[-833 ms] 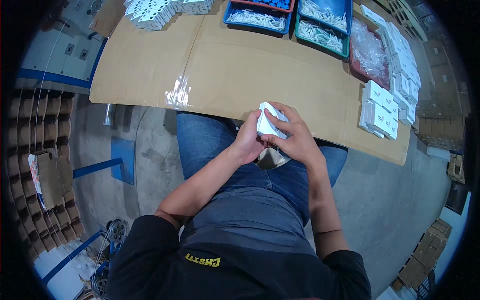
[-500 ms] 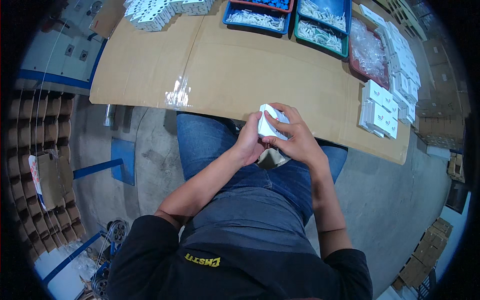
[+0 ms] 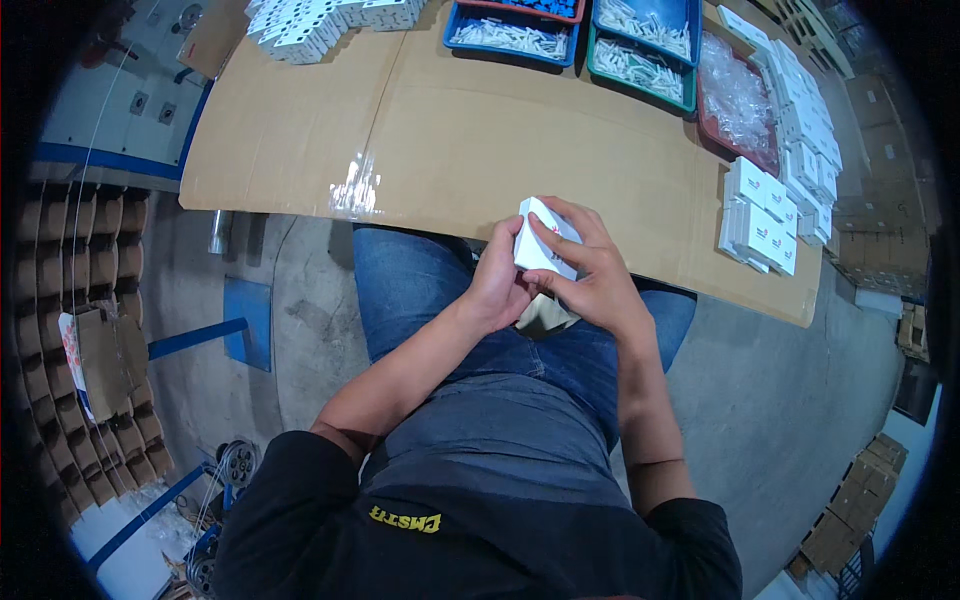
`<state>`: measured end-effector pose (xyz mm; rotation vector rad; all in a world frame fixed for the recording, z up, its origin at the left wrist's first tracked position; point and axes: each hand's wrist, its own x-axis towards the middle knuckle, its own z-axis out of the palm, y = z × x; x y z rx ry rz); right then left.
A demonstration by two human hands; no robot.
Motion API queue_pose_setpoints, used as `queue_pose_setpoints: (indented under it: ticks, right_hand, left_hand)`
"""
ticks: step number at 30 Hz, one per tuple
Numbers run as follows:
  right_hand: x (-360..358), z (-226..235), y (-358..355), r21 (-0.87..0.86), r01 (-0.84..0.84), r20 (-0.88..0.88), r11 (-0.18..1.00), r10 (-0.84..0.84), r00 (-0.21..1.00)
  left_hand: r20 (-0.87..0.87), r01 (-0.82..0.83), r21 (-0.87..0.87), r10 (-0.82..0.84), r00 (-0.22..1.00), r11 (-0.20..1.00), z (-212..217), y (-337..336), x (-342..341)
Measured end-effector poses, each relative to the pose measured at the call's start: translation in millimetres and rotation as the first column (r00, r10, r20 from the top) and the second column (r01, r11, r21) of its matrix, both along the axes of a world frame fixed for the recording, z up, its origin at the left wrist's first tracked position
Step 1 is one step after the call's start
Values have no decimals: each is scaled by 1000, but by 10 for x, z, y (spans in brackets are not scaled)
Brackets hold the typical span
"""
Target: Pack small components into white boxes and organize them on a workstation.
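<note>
A small white box (image 3: 533, 240) with a bit of red print is held between both hands, just over my lap at the table's near edge. My left hand (image 3: 494, 277) grips its left side, thumb up along the edge. From the right, my right hand (image 3: 597, 265) wraps round it, fingers over the far side and thumb on the near side. The box is tilted, and the hands hide part of its faces. Below the hands a pale cloth-like thing (image 3: 546, 316) shows on my lap; its kind is unclear.
On the cardboard-covered table (image 3: 470, 140) stand blue trays (image 3: 510, 58) and a green tray (image 3: 640, 88) of small white parts. A red tray (image 3: 738, 150) holds clear plastic bags. White boxes (image 3: 760, 225) are stacked at the right; white dotted pieces (image 3: 300, 30) sit far left.
The box has tilted slightly, showing more of its side, and risen a little away from me. Both hands have shifted slightly with it and keep their hold.
</note>
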<state>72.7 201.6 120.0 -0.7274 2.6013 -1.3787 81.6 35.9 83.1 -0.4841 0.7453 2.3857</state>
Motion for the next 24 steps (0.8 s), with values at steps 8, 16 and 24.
queue_pose_setpoints:
  ticks: [8,16,24]
  right_hand:
    - [-32,9,63,9,-72,-13,997,72,997]
    - [2,19,65,-48,-81,-45,996,79,996]
    - [39,105,126,-73,-106,-111,992,98,989]
  left_hand:
    - [-43,-2,-86,-1,999,996,73,14,45]
    - [-181,-85,-205,47,982,975,155,87,124]
    - [-354,-60,-208,-18,935,976,109,108,137]
